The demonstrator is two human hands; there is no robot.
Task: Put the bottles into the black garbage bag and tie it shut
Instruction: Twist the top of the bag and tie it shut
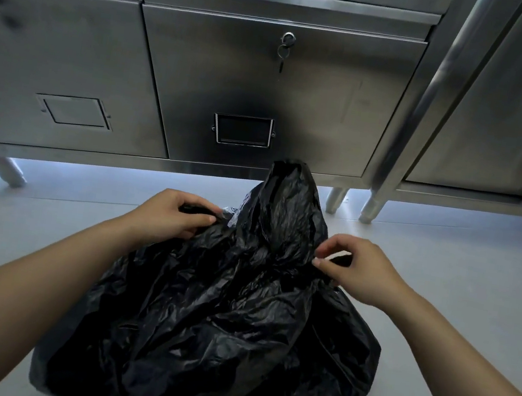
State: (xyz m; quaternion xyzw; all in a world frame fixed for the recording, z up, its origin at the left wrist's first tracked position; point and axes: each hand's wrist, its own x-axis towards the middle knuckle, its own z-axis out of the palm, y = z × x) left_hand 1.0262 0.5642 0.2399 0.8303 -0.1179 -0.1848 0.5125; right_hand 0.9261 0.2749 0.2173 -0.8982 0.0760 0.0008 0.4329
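Low in the middle of the frame, our black garbage bag (220,309) slumps on the grey floor (445,257). We pinch its rim with left hand (170,215) and right hand (357,268), likely gathering flaps to knot, below the steel cabinet (268,91).

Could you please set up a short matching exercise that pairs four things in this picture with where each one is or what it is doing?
Things:
1. left hand
2. right hand
3. black garbage bag
4. key

Places or states:
A. hanging from the lock of the steel cabinet door
B. slumped on the pale floor, its top bunched upward
C. pinching bag plastic on the side nearer the cabinet legs
D. gripping bag plastic on the side opposite those legs

Pairs: 1-D, 2-C, 3-B, 4-A
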